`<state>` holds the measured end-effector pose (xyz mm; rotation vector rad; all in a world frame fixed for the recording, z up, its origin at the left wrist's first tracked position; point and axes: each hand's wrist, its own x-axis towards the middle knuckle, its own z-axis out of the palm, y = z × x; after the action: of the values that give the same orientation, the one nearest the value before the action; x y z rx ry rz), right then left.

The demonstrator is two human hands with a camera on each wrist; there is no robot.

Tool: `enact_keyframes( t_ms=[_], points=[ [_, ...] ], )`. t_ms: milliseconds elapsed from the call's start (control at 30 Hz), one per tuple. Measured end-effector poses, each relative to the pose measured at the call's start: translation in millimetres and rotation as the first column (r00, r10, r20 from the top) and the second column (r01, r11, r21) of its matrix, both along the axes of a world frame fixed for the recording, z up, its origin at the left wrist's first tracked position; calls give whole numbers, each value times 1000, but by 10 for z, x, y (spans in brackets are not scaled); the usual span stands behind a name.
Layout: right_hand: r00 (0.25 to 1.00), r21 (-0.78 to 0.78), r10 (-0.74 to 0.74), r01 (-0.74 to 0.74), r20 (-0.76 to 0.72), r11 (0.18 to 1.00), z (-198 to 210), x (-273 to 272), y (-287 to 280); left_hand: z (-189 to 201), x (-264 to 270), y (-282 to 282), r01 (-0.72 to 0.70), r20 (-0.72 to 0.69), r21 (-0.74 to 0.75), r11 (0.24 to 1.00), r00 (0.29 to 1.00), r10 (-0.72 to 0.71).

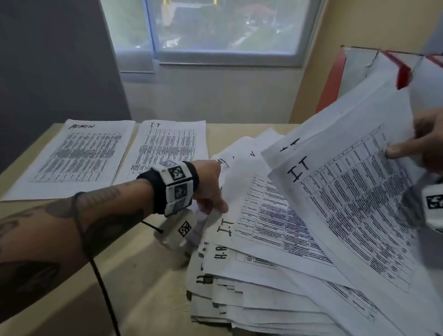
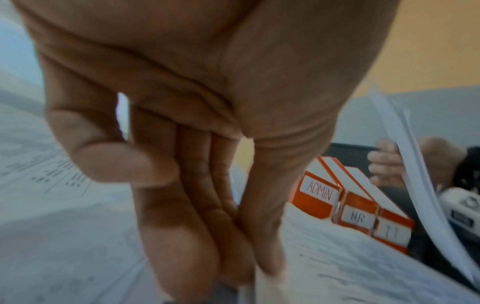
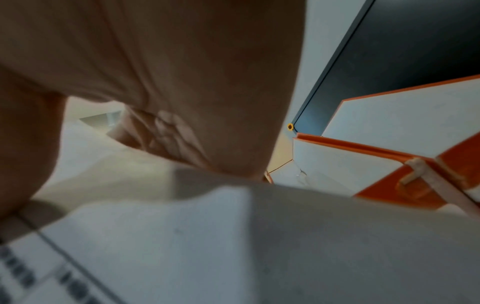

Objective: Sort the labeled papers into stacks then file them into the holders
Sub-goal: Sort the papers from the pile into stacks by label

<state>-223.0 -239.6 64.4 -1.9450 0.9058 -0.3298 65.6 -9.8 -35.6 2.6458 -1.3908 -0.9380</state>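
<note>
Left hand (image 1: pixel 209 185) is reaching over the beige bench (image 1: pixel 141 278) and pinching the near-left corner of a white printed sheet marked "IT" (image 1: pixel 264 219), thumb against fingertips (image 2: pixel 262 236) in the left wrist view. That sheet is lying on top of the big loose pile of white labeled papers (image 1: pixel 273 303) at the right side of the bench; sheets marked "H.R" are showing lower in the pile.

Right hand (image 1: pixel 432 142) is gripping a few white printed sheets, the front one marked "IT" (image 1: pixel 352 210), by their right edge, thumb on the printed face, the other fingers behind the paper. These sheets are lifted and tilted above the pile, with their top edge close to the holders.

Two sorted sheets are lying flat on the far-left part of the bench, side by side and just apart: a white sheet headed "ADMIN" (image 1: pixel 75 157) on the left, and a white sheet headed "IT" (image 1: pixel 166 148) to its right, beside the left wrist.

Three orange-and-white cardboard file holders (image 2: pixel 355 207) are standing in a row at the back right, labeled ADMIN, HR and IT in the left wrist view. In the right wrist view their slanted tops are sitting just beyond the gripped paper; the rest there is blurred.

A window (image 1: pixel 220 27) is sitting in the wall behind the bench.
</note>
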Motion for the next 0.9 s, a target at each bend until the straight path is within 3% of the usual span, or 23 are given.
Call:
enact_keyframes(
  t_ms=[267, 433, 533, 600, 700, 767, 900],
  points=[
    [999, -43, 33, -34, -28, 998, -90, 96, -72, 88, 146, 98, -71, 101, -52, 996, 992, 76],
    [985, -2, 154, -155, -73, 988, -113, 174, -97, 325, 217, 157, 2, 325, -68, 998, 945, 21],
    [980, -17, 183, -185, -81, 983, -121, 235, -72, 459, 207, 135, 65, 424, -176, 982, 906, 16],
    [978, -40, 185, -190, -93, 981, -128, 278, -39, 484, 191, 82, 84, 378, -269, 959, 926, 25],
    [966, -96, 228, -241, -125, 966, -154, 329, -23, 464, 157, 32, 0, 121, -397, 918, 991, 53],
    [954, -135, 255, -277, -159, 951, -152, 350, 15, 428, 166, 34, -56, -26, -458, 887, 998, 49],
    [941, -91, 290, -309, -176, 947, -208, 357, 49, 359, 227, 57, 4, -85, -468, 884, 995, -49]
  ],
)
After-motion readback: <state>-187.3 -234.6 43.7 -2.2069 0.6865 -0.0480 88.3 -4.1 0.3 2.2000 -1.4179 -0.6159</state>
